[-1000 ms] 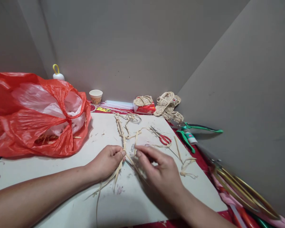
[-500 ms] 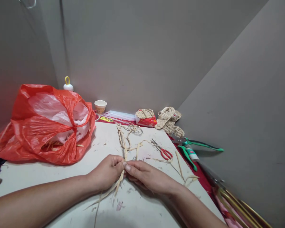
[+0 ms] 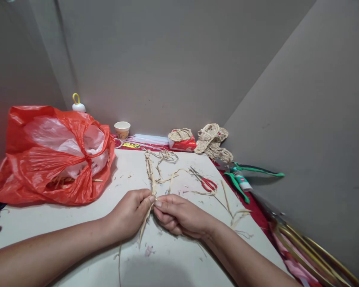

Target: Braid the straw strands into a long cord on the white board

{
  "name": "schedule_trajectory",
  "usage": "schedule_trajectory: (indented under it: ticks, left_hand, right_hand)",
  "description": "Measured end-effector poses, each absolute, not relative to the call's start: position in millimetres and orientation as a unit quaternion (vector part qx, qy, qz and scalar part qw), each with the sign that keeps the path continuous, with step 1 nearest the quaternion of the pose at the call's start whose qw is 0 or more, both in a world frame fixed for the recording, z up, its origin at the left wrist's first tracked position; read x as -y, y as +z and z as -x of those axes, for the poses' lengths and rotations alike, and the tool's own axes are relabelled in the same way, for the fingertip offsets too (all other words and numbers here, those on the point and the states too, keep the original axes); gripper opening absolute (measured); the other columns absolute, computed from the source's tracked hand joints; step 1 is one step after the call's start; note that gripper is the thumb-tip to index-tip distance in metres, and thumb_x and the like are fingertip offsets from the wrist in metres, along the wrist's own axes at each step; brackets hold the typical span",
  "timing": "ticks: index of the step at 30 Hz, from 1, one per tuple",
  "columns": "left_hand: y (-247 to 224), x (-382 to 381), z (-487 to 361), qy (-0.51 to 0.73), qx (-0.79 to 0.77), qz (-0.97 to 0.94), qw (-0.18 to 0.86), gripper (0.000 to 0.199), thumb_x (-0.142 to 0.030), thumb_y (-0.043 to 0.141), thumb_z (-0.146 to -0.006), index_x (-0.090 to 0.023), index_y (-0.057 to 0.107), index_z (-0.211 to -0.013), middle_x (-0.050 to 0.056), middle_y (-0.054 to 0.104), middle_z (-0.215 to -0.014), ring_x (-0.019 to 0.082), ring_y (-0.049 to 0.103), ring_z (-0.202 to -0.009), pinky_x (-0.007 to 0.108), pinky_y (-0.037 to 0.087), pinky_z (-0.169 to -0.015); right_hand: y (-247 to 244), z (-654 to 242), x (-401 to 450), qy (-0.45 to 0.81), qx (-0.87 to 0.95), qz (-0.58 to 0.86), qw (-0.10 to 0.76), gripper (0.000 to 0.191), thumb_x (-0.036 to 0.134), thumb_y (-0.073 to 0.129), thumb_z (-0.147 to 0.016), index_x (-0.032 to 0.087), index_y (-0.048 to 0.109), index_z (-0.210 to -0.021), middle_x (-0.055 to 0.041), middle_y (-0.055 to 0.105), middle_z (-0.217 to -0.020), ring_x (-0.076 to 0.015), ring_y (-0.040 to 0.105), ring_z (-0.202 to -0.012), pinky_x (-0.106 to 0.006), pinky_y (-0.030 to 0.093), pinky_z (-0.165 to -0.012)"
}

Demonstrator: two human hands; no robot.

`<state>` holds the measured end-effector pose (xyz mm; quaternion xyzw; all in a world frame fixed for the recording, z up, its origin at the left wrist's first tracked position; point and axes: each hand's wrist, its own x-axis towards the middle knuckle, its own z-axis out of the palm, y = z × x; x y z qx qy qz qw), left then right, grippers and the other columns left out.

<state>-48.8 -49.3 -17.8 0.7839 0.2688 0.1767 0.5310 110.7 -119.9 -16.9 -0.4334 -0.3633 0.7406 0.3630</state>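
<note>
A pale braided straw cord runs from the far part of the white board towards me. My left hand is closed, pinching the cord's near end between thumb and forefinger. Thumb and fingers of my right hand are pinched right beside it, on the straw strands at the same spot. Loose strand ends hang down below the left hand. What lies right between the fingertips is partly hidden.
At left sits a red plastic bag. Behind the board are a paper cup, straw-topped red packet and woven slippers. Red-handled scissors and straw scraps lie right, near green-handled pliers. Brass-coloured shears lie lower right.
The view has shifted slightly. The loose ends hang closer together below the left hand, and the right hand's fingers are more curled.
</note>
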Motion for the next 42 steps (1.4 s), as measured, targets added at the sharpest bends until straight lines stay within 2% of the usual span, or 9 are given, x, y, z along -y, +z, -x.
schedule_trajectory:
  ticks: [3,7,12,17,20,25,33,39,42]
  left_hand:
    - [-15.4,49.3,50.5,0.177,-0.283,-0.811,0.481,0.035,-0.038,0.036,-0.09,-0.017,0.047,-0.065,-0.003,0.047,-0.061,0.011,0.042,-0.06,0.023,0.035,-0.06]
    - [-9.2,50.6,53.1,0.158,-0.283,-0.817,0.477,0.034,-0.038,0.033,-0.091,-0.017,0.044,-0.067,-0.003,0.046,-0.061,0.01,0.039,-0.058,0.023,0.035,-0.058]
    - [10.5,54.4,55.5,0.119,-0.299,-0.838,0.442,0.026,-0.031,0.035,-0.088,-0.016,0.046,-0.068,-0.002,0.049,-0.064,0.01,0.043,-0.062,0.022,0.036,-0.06]
    - [32.5,57.5,60.7,0.03,-0.339,-0.84,0.423,0.023,-0.025,0.037,-0.081,-0.016,0.049,-0.063,-0.004,0.045,-0.052,0.009,0.041,-0.047,0.021,0.031,-0.047]
    - [40.2,61.4,63.3,-0.014,-0.37,-0.825,0.427,0.017,-0.021,0.038,-0.076,-0.017,0.048,-0.062,-0.004,0.045,-0.048,0.01,0.042,-0.04,0.021,0.03,-0.042]
    - [43.2,71.0,57.8,-0.022,-0.414,-0.834,0.363,0.013,-0.017,0.041,-0.069,-0.018,0.044,-0.057,-0.003,0.044,-0.042,0.011,0.045,-0.037,0.021,0.032,-0.042]
    - [39.3,90.0,47.0,-0.026,-0.454,-0.835,0.31,0.011,-0.016,0.043,-0.069,-0.015,0.053,-0.066,0.0,0.049,-0.043,0.015,0.051,-0.038,0.023,0.036,-0.043]
    - [26.4,99.5,49.2,-0.009,-0.465,-0.819,0.336,0.016,-0.018,0.042,-0.071,-0.013,0.057,-0.075,0.005,0.058,-0.053,0.016,0.053,-0.041,0.025,0.038,-0.044]
    - [30.9,105.2,55.4,-0.012,-0.452,-0.794,0.405,0.02,-0.021,0.042,-0.074,-0.013,0.057,-0.085,0.002,0.057,-0.052,0.015,0.052,-0.04,0.023,0.037,-0.042]
  right_hand:
    - [-16.3,-104.2,118.8,0.741,0.351,0.435,0.373,0.031,0.04,0.055,-0.08,0.017,0.045,-0.061,0.01,0.029,-0.045,-0.0029,0.015,-0.036,-0.015,0.008,-0.031]
    - [-16.5,-93.8,118.5,0.709,0.332,0.467,0.411,0.025,0.032,0.049,-0.081,0.018,0.045,-0.06,0.0107,0.029,-0.041,-0.0027,0.014,-0.033,-0.015,0.008,-0.029]
    - [-16.2,-85.3,119.7,0.678,0.319,0.479,0.457,0.018,0.021,0.045,-0.075,0.018,0.047,-0.058,0.0098,0.033,-0.038,-0.003,0.017,-0.029,-0.015,0.008,-0.028]
    - [-15.2,-72.4,126.1,0.677,0.317,0.468,0.471,0.018,0.026,0.047,-0.076,0.017,0.05,-0.06,0.0104,0.032,-0.04,-0.0026,0.018,-0.03,-0.015,0.011,-0.028]
    - [-16.7,-62.5,130.6,0.667,0.31,0.476,0.482,0.021,0.028,0.048,-0.076,0.018,0.045,-0.058,0.0109,0.03,-0.039,-0.0029,0.018,-0.03,-0.015,0.01,-0.028]
    - [-19.4,-57.0,134.7,0.672,0.293,0.471,0.49,0.027,0.027,0.048,-0.075,0.021,0.033,-0.053,0.0111,0.027,-0.037,-0.0024,0.016,-0.03,-0.016,0.006,-0.03]
    - [-16.2,-58.3,138.1,0.7,0.262,0.429,0.508,0.024,0.023,0.052,-0.069,0.02,0.031,-0.058,0.0117,0.028,-0.046,-0.0008,0.017,-0.035,-0.014,0.007,-0.034]
    - [-21.2,-56.8,138.6,0.695,0.269,0.433,0.507,0.027,0.025,0.055,-0.069,0.02,0.032,-0.056,0.012,0.027,-0.043,-0.0006,0.015,-0.035,-0.013,0.007,-0.033]
    - [-23.2,-58.2,138.1,0.696,0.276,0.431,0.503,0.027,0.026,0.057,-0.068,0.02,0.034,-0.055,0.0122,0.027,-0.042,-0.0005,0.013,-0.035,-0.014,0.006,-0.033]
